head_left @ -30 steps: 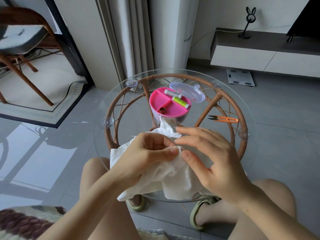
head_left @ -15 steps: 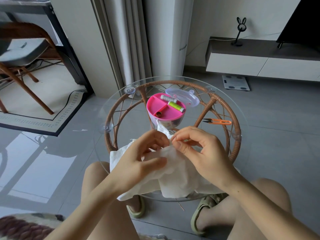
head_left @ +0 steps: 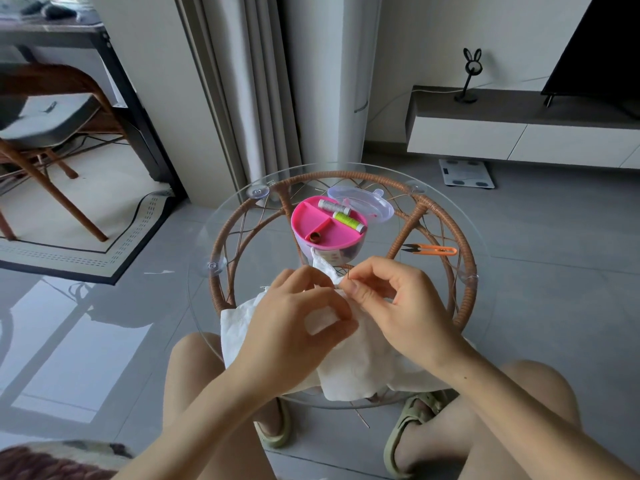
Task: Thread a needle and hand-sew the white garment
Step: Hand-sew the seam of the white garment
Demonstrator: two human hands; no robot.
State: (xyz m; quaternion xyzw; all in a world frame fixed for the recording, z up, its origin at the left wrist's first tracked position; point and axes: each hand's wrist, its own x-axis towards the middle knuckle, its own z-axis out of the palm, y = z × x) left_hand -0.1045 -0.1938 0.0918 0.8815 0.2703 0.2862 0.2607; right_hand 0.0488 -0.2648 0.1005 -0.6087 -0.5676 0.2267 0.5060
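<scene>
On the table (head_left: 311, 176): round glass top, woven rattan base; crumpled white garment (head_left: 356, 362).
Left hand (head_left: 294, 327): grips a cloth fold.
Right hand (head_left: 398, 306): pinches thin needle (head_left: 347, 274) (barely visible).

The right hand (head_left: 405, 306) grip hides most of the needle (head_left: 347, 278), the left hand (head_left: 287, 327) some white garment (head_left: 363, 368).

I can read no text at all: the small stamp (head_left: 271, 183) etched near the far rim of my glass bench (head_left: 482, 251) is too tiny to make out, and the printed label (head_left: 330, 257) on the clear sewing box (head_left: 349, 252) is only a blur.
</scene>
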